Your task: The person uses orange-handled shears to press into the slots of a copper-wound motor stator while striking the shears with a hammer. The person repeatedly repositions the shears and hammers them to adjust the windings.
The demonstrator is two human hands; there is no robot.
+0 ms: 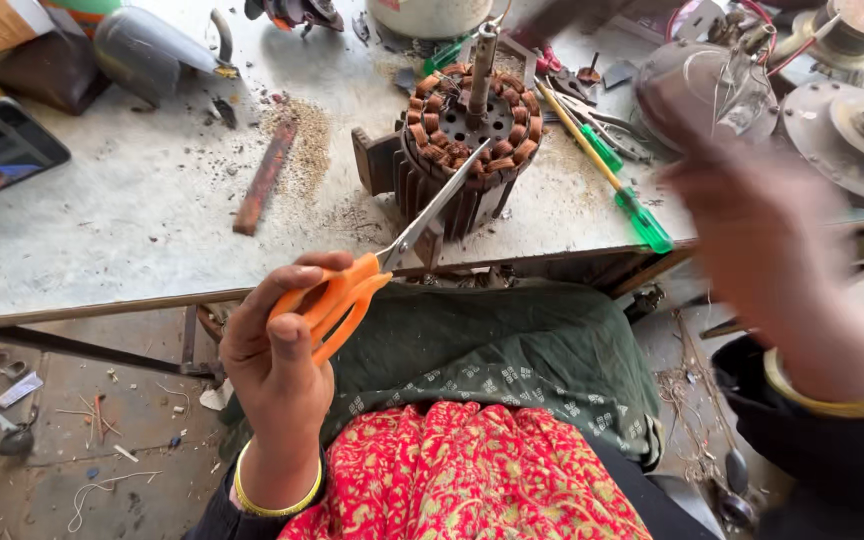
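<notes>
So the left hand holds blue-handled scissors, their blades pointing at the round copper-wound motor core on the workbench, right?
Not quite: the scissors have orange handles, not blue. The head view shows the left hand gripping them, blades pointing at the round copper-wound motor core on the workbench.

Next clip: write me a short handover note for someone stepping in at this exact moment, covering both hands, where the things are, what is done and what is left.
Left hand: gripping the orange-handled scissors, blades closed, tips resting against the coils of the motor stator.
Right hand: raised over the bench's right side, blurred; whether it holds anything cannot be told.
Stator: upright near the front edge of the bench, shaft pointing up, copper windings in place.
Nearby: green-handled screwdrivers right of the stator, a flat file to its left.
Done: coils wound.
Left: probably trimming at the windings; unclear how much.
</notes>
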